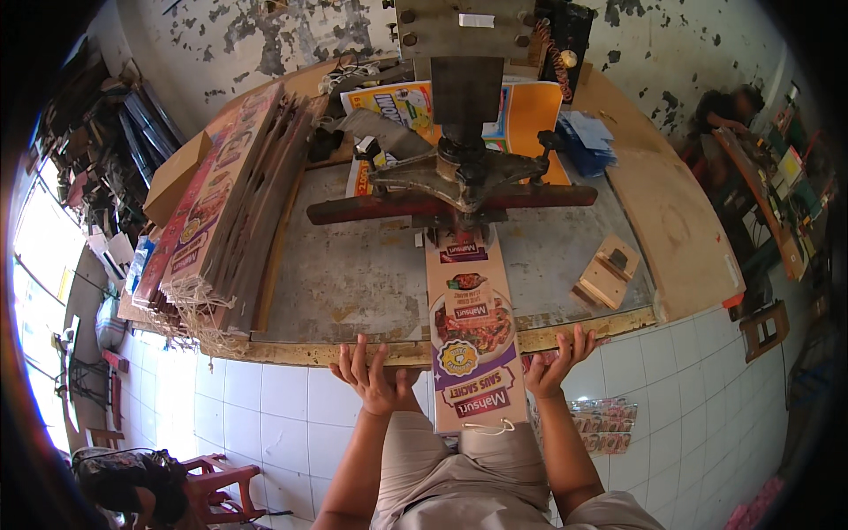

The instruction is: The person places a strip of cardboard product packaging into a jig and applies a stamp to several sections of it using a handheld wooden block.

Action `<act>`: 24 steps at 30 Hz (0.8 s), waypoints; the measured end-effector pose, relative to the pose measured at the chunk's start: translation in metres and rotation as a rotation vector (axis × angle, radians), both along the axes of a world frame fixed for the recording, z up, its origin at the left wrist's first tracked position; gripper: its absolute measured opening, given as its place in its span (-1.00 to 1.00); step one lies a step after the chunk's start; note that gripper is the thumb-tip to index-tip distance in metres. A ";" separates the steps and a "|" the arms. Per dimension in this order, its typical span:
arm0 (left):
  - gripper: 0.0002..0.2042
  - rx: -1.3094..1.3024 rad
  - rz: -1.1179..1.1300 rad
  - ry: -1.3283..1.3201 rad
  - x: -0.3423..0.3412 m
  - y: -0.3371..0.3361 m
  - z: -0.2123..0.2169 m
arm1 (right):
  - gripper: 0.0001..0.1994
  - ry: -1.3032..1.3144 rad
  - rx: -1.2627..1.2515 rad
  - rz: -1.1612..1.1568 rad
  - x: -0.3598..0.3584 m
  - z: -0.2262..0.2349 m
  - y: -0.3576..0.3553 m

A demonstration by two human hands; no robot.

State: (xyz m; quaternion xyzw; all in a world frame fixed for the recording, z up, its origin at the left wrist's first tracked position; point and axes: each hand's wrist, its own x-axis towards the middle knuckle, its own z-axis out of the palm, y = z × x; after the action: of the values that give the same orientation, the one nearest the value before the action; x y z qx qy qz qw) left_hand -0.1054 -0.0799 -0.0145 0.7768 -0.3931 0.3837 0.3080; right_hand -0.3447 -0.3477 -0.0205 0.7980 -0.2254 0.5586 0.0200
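A long printed cardboard strip [471, 327], with food pictures and a loop of string at its near end, lies lengthwise in front of me. Its far end sits beneath the head of a metal press [459, 172], and its near end overhangs the table edge above my lap. My left hand [373, 378] is at the wooden front edge, left of the strip and apart from it, with fingers spread. On the other side, my right hand [556, 364] is open beside the strip's right edge; whether its thumb touches the strip I cannot tell. Neither hand holds anything.
Stacked printed strips with strings [216, 199] stand on the table's left. A small wooden block [608, 272] lies on the right of the metal tabletop [344, 283]. Colourful printed sheets [534, 124] lie behind the press. Other people are at the far right and lower left, near a red stool [225, 486].
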 end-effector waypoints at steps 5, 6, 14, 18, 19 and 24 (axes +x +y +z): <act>-0.47 -0.045 -0.033 0.022 0.000 -0.001 0.000 | -0.43 0.002 -0.009 0.013 -0.001 0.000 -0.001; -0.47 -0.047 -0.035 0.021 0.000 -0.001 0.000 | -0.43 -0.003 -0.010 0.015 0.000 0.001 -0.001; -0.50 -0.047 -0.028 0.007 0.001 -0.002 0.000 | -0.44 -0.004 -0.006 0.009 0.001 0.002 0.000; -0.44 0.018 0.002 -0.013 -0.001 -0.001 0.003 | -0.44 -0.002 -0.007 0.010 0.000 0.002 0.000; -0.44 0.017 0.002 -0.011 -0.001 -0.001 0.003 | -0.44 0.000 -0.007 0.010 0.000 0.003 0.000; -0.45 0.022 0.000 -0.012 0.000 -0.001 0.003 | -0.44 0.001 -0.002 0.006 0.000 0.003 0.000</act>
State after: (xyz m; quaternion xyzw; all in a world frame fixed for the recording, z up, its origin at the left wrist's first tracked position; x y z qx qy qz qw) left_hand -0.1057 -0.0804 -0.0112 0.7778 -0.3992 0.3838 0.2973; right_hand -0.3445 -0.3475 -0.0177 0.7989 -0.2222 0.5586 0.0192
